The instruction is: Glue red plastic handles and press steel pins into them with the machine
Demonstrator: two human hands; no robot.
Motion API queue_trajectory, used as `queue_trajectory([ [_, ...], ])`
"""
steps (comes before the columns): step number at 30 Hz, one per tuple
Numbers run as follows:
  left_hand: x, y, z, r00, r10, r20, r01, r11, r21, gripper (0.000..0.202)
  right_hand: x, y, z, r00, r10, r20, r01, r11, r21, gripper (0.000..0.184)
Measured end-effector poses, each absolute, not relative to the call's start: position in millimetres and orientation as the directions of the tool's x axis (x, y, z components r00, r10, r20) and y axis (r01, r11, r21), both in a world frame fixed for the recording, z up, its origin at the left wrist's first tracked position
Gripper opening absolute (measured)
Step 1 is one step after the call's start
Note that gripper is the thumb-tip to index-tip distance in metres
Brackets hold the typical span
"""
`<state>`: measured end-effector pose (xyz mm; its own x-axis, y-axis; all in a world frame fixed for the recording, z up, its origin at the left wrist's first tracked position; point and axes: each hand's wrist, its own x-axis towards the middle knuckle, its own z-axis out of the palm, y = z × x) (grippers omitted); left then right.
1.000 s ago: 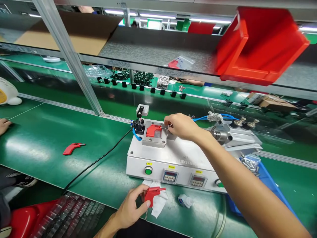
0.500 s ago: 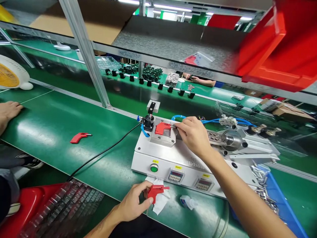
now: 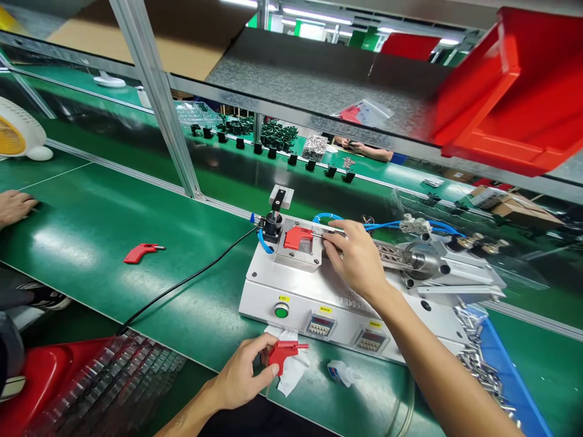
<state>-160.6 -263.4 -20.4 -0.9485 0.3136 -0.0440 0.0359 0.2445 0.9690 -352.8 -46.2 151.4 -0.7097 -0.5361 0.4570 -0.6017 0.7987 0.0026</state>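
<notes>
My left hand point(image 3: 243, 373) is closed around a red pistol-shaped plastic part point(image 3: 283, 354), in front of the machine. A second red plastic part point(image 3: 297, 238) lies in the metal fixture block point(image 3: 297, 260) on top of the machine point(image 3: 296, 291). At the block's right side, my right hand point(image 3: 357, 258) pinches a thin metal pin point(image 3: 317, 235) in line with that part's narrow end. The pin's far end is partly hidden by my fingers. Another red part point(image 3: 140, 252) with a metal pin sticking out lies on the green bench to the left.
A clamp point(image 3: 274, 221) stands left of the fixture. A blue bin point(image 3: 510, 370) of metal pins is at the right. A white tissue point(image 3: 294, 373) and small bottle point(image 3: 342, 372) lie in front. A black cable point(image 3: 191, 278) crosses the bench point(image 3: 86, 212). Another person's hand point(image 3: 17, 206) rests far left.
My right hand has shifted slightly at the fixture, with its fingers on the pin. My left hand keeps its hold on the red part. The whole view has moved a little.
</notes>
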Motion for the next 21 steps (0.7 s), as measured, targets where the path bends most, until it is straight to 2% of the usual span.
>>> queue_trajectory([
  [5, -161.3, -261.3, -17.6, -0.953, 0.301, -0.019, 0.051, 0.224, 0.973, 0.023, -350.6, -53.8, 158.8, -0.742, -0.501, 0.446, -0.565, 0.825, -0.013, 0.030],
  [11, -160.7, -264.7, -8.0, -0.958, 0.286, -0.012, 0.049, 0.202, 0.978, 0.018, -353.3, -80.1, 170.7, -0.757, -0.573, 0.314, -0.624, 0.776, -0.087, 0.028],
  [17, -159.3, -264.5, -7.7, -0.971, 0.237, 0.014, 0.061, 0.191, 0.980, 0.019, -352.0, -62.8, 177.5, -0.841, -0.439, 0.315, -0.483, 0.872, -0.073, 0.033],
  [21, -160.4, -262.7, -8.9, -0.966, 0.256, 0.012, 0.059, 0.179, 0.982, 0.017, -350.2, -59.7, 174.2, -0.784, -0.532, 0.319, -0.588, 0.802, -0.109, 0.029],
])
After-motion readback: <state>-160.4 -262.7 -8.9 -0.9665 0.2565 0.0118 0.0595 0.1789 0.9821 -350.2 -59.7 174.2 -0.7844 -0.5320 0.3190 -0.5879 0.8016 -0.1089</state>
